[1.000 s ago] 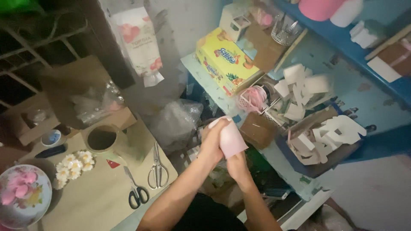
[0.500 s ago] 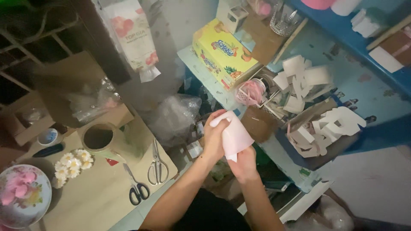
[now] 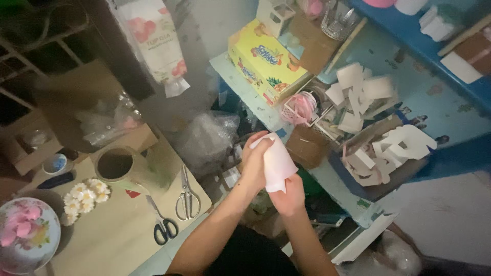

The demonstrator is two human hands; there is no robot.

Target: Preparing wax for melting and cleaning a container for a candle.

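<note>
Pink paper cone (image 3: 276, 162) – it is sitting in the middle of the view, held up in the air between both hands, in front of the blue shelf unit (image 3: 450, 153) and well clear of the cardboard-covered table (image 3: 117, 230) on the left. On the shelf a yellow carton (image 3: 266, 64) is lying tilted, and a heap of white foam cut-outs (image 3: 404, 145) is spilling over a dark tray. On the table a flowered plate (image 3: 25, 235) is resting at the near corner, with a wide tape roll (image 3: 113, 164), silver scissors (image 3: 186, 194), black-handled scissors (image 3: 163, 225) and a cluster of small white daisies (image 3: 82, 194) spread around it.

The left hand (image 3: 254, 161) is wrapping closed around the upper, rounder end of the cone; the right hand (image 3: 289, 194) is closing on the narrow lower end from beneath. By the look of it, the sheet is being rolled and tightened into shape – a forming step. Any further turn is calling for the lower grip to be keeping the tip pinched while the upper fingers are sliding round, or the roll could be springing loose.
</note>
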